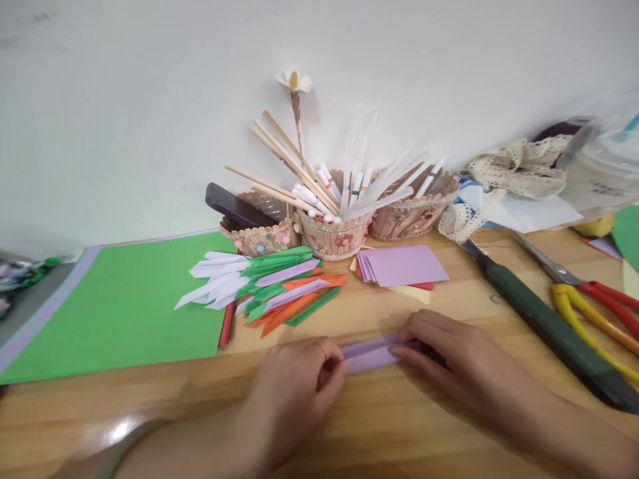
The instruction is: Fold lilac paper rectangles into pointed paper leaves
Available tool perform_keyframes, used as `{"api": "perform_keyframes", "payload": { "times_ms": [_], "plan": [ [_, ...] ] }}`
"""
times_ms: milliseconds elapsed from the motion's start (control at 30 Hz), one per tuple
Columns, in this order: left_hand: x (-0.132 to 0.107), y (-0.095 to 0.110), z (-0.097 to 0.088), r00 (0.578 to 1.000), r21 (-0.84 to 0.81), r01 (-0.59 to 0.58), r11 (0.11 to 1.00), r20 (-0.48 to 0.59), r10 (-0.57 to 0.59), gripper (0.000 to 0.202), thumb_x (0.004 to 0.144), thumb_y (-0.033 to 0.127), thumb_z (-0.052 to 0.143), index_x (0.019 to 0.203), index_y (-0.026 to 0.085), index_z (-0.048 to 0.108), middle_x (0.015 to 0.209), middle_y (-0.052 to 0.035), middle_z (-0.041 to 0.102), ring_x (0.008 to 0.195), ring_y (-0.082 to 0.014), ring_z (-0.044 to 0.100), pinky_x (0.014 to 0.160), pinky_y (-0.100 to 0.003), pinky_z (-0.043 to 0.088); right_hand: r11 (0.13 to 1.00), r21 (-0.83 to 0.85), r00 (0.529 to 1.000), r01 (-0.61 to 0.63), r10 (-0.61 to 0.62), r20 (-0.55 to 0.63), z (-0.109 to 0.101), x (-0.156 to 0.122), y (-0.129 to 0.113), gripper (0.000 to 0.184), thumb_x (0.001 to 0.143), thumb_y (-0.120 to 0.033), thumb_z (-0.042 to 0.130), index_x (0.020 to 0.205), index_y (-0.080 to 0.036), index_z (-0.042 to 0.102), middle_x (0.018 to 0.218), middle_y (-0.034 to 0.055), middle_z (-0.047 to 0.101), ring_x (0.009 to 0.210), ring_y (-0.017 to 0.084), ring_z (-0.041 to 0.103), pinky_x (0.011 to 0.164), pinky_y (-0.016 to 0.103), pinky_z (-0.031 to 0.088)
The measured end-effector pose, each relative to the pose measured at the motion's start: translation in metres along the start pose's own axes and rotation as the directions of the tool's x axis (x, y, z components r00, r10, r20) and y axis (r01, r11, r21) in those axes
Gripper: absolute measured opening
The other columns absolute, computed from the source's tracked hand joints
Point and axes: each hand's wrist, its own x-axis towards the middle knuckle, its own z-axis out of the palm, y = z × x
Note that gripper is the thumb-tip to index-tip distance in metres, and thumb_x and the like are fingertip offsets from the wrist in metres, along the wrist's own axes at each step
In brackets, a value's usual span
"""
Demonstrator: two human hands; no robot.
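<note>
Pinching a lilac slip (370, 358) with left fingers (329, 397) at nine o'clock and right fingers (424, 329) at three, seemingly mid-fold and probably needing even pressure lengthwise.

A plain, pale grey-white wall (150, 100) is seen behind; faint dark smudges (40, 18) are noted at its upper left. A wooden table (64, 416), light brown and grained, is placed along it. Light is reflected as a bright glare spot (120, 430) on the tabletop at lower left.
</note>
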Motion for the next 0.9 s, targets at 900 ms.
{"api": "perform_keyframes", "payload": {
  "times_ms": [900],
  "plan": [
    [0.007,-0.006,0.004,0.998,-0.109,0.069,0.992,0.020,-0.067,0.015,0.082,0.017,0.049,0.071,0.017,0.059,0.059,0.0027,0.059,0.052,-0.0102,0.050,0.052,-0.019,0.034,0.985,-0.117,0.989,-0.127,0.116,-0.093,0.012,-0.004,0.002,0.003,0.089,-0.025,0.047,0.089,-0.022,0.047,0.073,-0.0001,0.063,0.060,0.015,0.061,0.049,0.023,0.044]
  ]
}}
